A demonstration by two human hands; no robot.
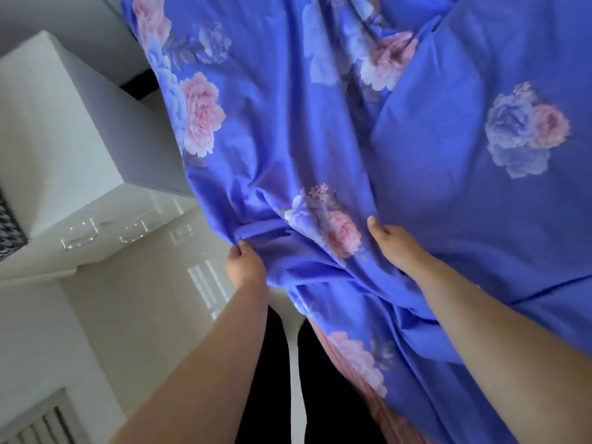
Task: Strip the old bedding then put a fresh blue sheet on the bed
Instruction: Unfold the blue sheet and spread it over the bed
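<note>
While left hand (245,264) pinches blue sheet (416,187) edge, right hand (392,241) clutches fold alongside

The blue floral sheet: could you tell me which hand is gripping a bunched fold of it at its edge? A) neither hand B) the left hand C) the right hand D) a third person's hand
B: the left hand has its fingers curled round a gathered fold at the edge of the blue floral sheet, while the right hand lies on top of the fabric further in, and its grip is hidden.
</note>
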